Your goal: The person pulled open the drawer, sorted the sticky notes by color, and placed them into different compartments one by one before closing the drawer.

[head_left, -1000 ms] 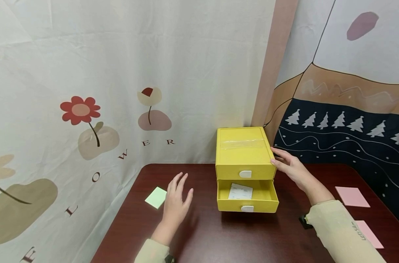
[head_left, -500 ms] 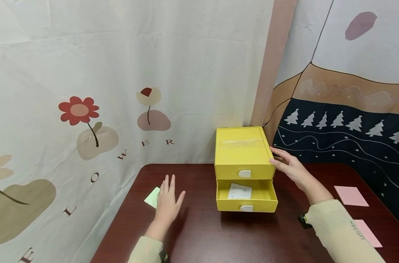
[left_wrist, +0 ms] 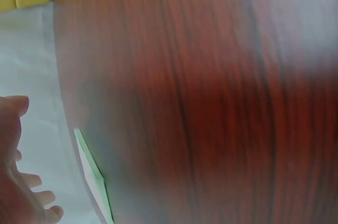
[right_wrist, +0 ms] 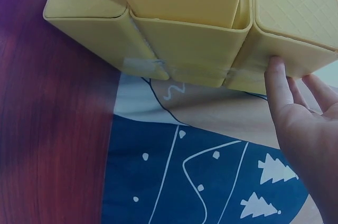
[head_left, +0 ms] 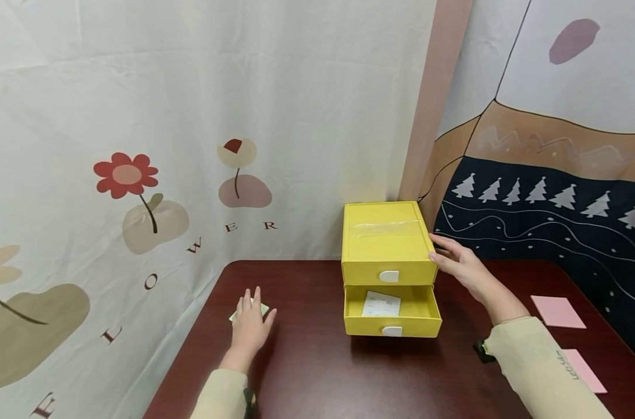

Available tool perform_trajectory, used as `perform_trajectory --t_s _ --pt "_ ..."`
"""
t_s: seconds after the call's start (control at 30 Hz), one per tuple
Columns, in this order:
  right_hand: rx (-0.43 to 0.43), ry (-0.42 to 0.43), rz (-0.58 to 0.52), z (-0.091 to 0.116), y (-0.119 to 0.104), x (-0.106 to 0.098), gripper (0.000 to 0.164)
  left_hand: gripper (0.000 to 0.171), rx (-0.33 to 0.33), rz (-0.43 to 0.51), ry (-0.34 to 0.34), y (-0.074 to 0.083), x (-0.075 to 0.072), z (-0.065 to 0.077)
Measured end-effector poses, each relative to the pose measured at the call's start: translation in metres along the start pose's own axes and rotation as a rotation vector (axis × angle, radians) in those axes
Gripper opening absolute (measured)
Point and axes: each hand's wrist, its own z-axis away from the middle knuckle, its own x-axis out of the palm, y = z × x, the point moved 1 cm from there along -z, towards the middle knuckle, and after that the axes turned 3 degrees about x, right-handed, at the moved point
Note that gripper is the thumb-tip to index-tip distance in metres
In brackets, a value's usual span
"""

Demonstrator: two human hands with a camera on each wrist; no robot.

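Observation:
My left hand [head_left: 248, 327] hovers over a small light-green sticky-note pad [left_wrist: 95, 174] at the left of the table, its fingers loosely extended. The left wrist view shows a gap between fingers and pad; in the head view the hand hides most of it. A yellow drawer box [head_left: 388, 247] stands at the back, with clear tape across its top. Its lower drawer [head_left: 417, 328] is pulled out, and a white printed paper [head_left: 381, 304] lies inside. With extended fingertips, my right hand [head_left: 466, 270] touches the box's right side, as the right wrist view [right_wrist: 303, 108] also shows.
Two pink sticky-note pads lie at the right of the dark red wooden table [head_left: 317, 372]: one further back [head_left: 558, 312], the other [head_left: 584, 371] partly behind the right sleeve [head_left: 542, 366]. A printed curtain [head_left: 317, 116] hangs directly behind the table.
My left hand has moved left and down from beside the green pad to over it, covering most of it. The right hand stays on the yellow box, and the drawers have not moved.

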Motion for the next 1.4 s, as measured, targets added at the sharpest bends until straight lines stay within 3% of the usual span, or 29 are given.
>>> perform_trajectory --t_s 0.27,0.5,0.77,1.07,1.4 --pt "0.004 -0.002 0.008 0.000 0.000 0.000 0.068 0.075 -0.079 0.016 -0.053 -0.018 -0.007 0.000" --pt "-0.001 -0.008 0.001 0.000 0.000 0.000 0.067 0.079 -0.178 0.042 -0.124 -0.034 -0.004 -0.004" --pt "-0.002 -0.010 -0.008 0.000 -0.001 0.000 0.067 0.082 -0.262 0.072 -0.195 -0.040 -0.009 -0.006" --pt "0.000 -0.008 -0.002 0.001 -0.002 0.000 0.067 0.086 -0.262 0.060 -0.171 -0.038 -0.011 -0.005" --pt "-0.002 -0.002 0.006 0.001 -0.003 0.000 0.067 0.071 -0.223 0.027 -0.110 -0.040 -0.009 -0.003"
